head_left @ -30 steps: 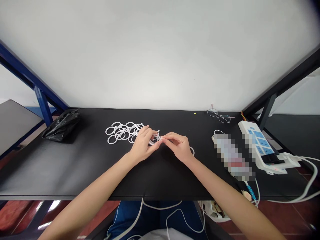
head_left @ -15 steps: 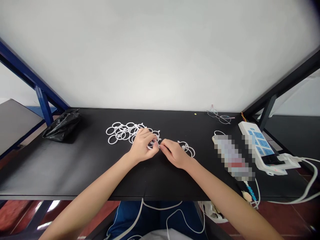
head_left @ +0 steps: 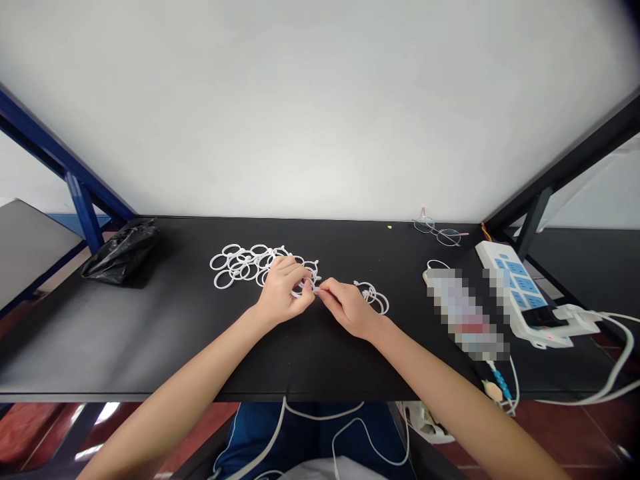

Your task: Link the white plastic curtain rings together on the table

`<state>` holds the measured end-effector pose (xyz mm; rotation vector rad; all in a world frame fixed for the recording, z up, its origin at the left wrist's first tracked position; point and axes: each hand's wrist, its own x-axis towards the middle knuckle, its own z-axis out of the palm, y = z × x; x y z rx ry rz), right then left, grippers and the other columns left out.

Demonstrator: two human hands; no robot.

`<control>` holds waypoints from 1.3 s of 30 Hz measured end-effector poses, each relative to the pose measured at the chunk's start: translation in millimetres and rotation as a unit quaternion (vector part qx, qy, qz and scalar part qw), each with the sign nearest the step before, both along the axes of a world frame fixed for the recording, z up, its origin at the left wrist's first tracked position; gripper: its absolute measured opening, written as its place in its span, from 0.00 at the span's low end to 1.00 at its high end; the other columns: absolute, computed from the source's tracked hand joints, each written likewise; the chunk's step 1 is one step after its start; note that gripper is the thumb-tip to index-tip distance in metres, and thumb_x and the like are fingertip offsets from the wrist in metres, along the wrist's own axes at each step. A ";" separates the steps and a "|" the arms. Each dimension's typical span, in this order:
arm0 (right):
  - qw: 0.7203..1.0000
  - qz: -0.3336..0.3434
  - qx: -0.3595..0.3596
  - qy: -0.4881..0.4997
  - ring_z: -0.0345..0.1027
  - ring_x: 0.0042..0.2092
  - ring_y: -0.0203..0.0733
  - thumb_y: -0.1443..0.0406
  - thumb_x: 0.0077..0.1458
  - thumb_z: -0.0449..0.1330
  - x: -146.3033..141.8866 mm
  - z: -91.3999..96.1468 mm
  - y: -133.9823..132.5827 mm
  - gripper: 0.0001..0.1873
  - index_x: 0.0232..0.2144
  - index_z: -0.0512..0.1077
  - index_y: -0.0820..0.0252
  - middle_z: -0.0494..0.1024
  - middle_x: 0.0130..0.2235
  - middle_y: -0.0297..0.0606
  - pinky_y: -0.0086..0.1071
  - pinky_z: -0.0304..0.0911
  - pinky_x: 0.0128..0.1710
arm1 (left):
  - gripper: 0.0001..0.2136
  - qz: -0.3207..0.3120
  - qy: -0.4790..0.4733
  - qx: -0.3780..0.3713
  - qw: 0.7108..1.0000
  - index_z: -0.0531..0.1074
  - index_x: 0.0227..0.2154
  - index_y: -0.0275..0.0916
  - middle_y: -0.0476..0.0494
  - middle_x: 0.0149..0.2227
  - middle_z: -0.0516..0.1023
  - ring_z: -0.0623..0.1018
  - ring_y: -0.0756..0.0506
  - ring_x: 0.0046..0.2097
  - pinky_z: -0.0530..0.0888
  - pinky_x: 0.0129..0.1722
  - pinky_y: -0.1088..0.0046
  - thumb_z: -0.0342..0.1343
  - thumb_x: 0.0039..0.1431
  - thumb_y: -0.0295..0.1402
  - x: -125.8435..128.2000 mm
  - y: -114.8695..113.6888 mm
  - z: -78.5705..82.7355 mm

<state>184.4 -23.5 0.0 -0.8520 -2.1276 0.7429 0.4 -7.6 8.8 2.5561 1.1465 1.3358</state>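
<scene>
Many white rings [head_left: 245, 269] lie flat and overlapping left of centre on the black bench [head_left: 165, 327], the heap's near right part at the hands. The left hand [head_left: 284, 290] arches over it, thumb and forefinger curled close about some rings, probably to steady them; its exact contact is partly hidden. The right hand [head_left: 351, 308] has its grip narrowed to a tight pinch, thumb against forefinger, on a small white end [head_left: 316, 291] just beside the left thumb. Such fingertip holding likely suits so thin a piece. A smaller ring cluster [head_left: 373, 297] lies just right of the right hand, seemingly set apart to stay separate. Both forearms slant inward from the near edge, wrists low, fingertips nearly meeting, right knuckles uppermost.
</scene>
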 end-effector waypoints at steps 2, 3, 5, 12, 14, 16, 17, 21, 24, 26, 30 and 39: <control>1.000 -0.002 -0.014 0.006 0.57 0.25 0.34 0.63 0.66 0.48 -0.5 -0.9 -0.4 0.11 0.30 0.61 0.56 0.64 0.25 0.30 0.29 0.56 0.28 | 0.08 -0.004 -0.004 0.015 1.000 0.66 0.23 0.39 0.49 0.19 0.69 0.66 0.47 0.26 0.65 0.33 0.65 0.46 0.56 0.29 -0.1 0.1 -0.2; 1.000 -0.002 -0.023 0.009 0.57 0.24 0.34 0.63 0.66 0.48 -0.6 -1.5 -0.5 0.11 0.30 0.61 0.56 0.64 0.25 0.29 0.29 0.55 0.28 | 0.08 -0.005 -0.006 0.022 1.000 0.66 0.24 0.39 0.49 0.19 0.69 0.66 0.48 0.26 0.65 0.33 0.65 0.46 0.56 0.28 -0.2 0.3 -0.3; 0.999 -0.001 -0.041 0.013 0.58 0.24 0.34 0.62 0.66 0.48 -0.7 -2.8 -0.3 0.11 0.30 0.61 0.56 0.65 0.25 0.29 0.29 0.56 0.28 | 0.07 -0.005 -0.007 0.029 1.000 0.67 0.24 0.39 0.49 0.19 0.69 0.66 0.48 0.26 0.65 0.32 0.65 0.47 0.55 0.27 -0.3 0.7 -0.9; 0.998 -0.008 -0.053 0.017 0.59 0.24 0.33 0.60 0.67 0.48 -1.0 -6.8 0.1 0.13 0.29 0.61 0.56 0.66 0.24 0.29 0.29 0.57 0.28 | 0.08 0.009 0.003 0.009 1.000 0.66 0.23 0.39 0.49 0.19 0.69 0.66 0.47 0.26 0.65 0.33 0.65 0.46 0.55 0.28 -0.2 1.8 -3.4; 0.998 -0.009 -0.052 0.017 0.59 0.24 0.34 0.60 0.67 0.48 -1.1 -6.6 -0.2 0.13 0.29 0.61 0.56 0.66 0.24 0.29 0.29 0.57 0.28 | 0.08 0.009 0.004 0.003 1.000 0.66 0.22 0.40 0.50 0.18 0.68 0.66 0.47 0.25 0.65 0.33 0.65 0.46 0.55 0.29 0.0 1.6 -3.5; 0.998 -0.007 -0.053 0.017 0.59 0.24 0.34 0.61 0.66 0.48 -1.1 -5.8 -0.4 0.13 0.29 0.61 0.56 0.66 0.24 0.29 0.29 0.57 0.28 | 0.08 0.008 0.000 0.005 1.000 0.66 0.22 0.40 0.50 0.18 0.68 0.66 0.47 0.25 0.65 0.33 0.65 0.46 0.55 0.29 0.2 1.7 -3.6; 0.998 -0.006 -0.053 0.016 0.59 0.24 0.34 0.61 0.66 0.48 -1.2 -5.3 -0.4 0.12 0.29 0.61 0.56 0.66 0.24 0.29 0.29 0.57 0.28 | 0.08 0.008 -0.002 0.007 1.000 0.66 0.23 0.40 0.50 0.18 0.68 0.66 0.47 0.25 0.65 0.33 0.65 0.46 0.55 0.29 0.2 1.8 -3.7; 0.999 -0.012 -0.048 0.015 0.58 0.24 0.34 0.62 0.66 0.48 -1.6 -3.5 -0.3 0.12 0.29 0.61 0.56 0.66 0.24 0.29 0.29 0.57 0.28 | 0.08 0.013 0.006 -0.003 1.000 0.66 0.23 0.40 0.50 0.18 0.66 0.66 0.47 0.26 0.65 0.34 0.65 0.47 0.55 0.30 -0.2 3.0 -4.8; 0.999 -0.020 -0.046 0.017 0.58 0.24 0.34 0.62 0.66 0.48 -2.2 -3.1 0.1 0.13 0.28 0.61 0.56 0.65 0.24 0.29 0.30 0.56 0.28 | 0.08 0.017 0.013 -0.009 1.000 0.67 0.23 0.40 0.50 0.18 0.64 0.66 0.47 0.27 0.66 0.36 0.64 0.47 0.57 0.32 -0.8 4.0 -6.0; 0.999 -0.024 -0.043 0.016 0.57 0.24 0.34 0.63 0.66 0.48 -2.4 -3.3 0.3 0.13 0.27 0.61 0.56 0.64 0.24 0.29 0.30 0.56 0.28 | 0.09 0.014 0.019 -0.009 1.000 0.68 0.25 0.40 0.50 0.19 0.64 0.66 0.47 0.28 0.66 0.37 0.64 0.48 0.59 0.33 -1.6 4.7 -6.9; 0.999 -0.044 -0.016 0.014 0.59 0.26 0.35 0.63 0.66 0.49 -1.7 -4.8 1.7 0.13 0.28 0.63 0.56 0.66 0.25 0.31 0.31 0.57 0.29 | 0.08 0.002 0.026 -0.016 1.000 0.70 0.29 0.39 0.50 0.22 0.67 0.68 0.47 0.31 0.67 0.43 0.62 0.51 0.61 0.36 -4.1 6.7 -9.1; 0.984 -0.164 -0.061 0.035 0.53 0.20 0.32 0.53 0.62 0.54 21.7 4.3 21.6 0.21 0.21 0.65 0.58 0.61 0.17 0.28 0.29 0.52 0.22 | 0.12 0.024 0.047 -0.043 0.998 0.72 0.36 0.40 0.51 0.26 0.70 0.71 0.47 0.34 0.62 0.57 0.54 0.57 0.60 0.45 -5.8 12.0 -14.9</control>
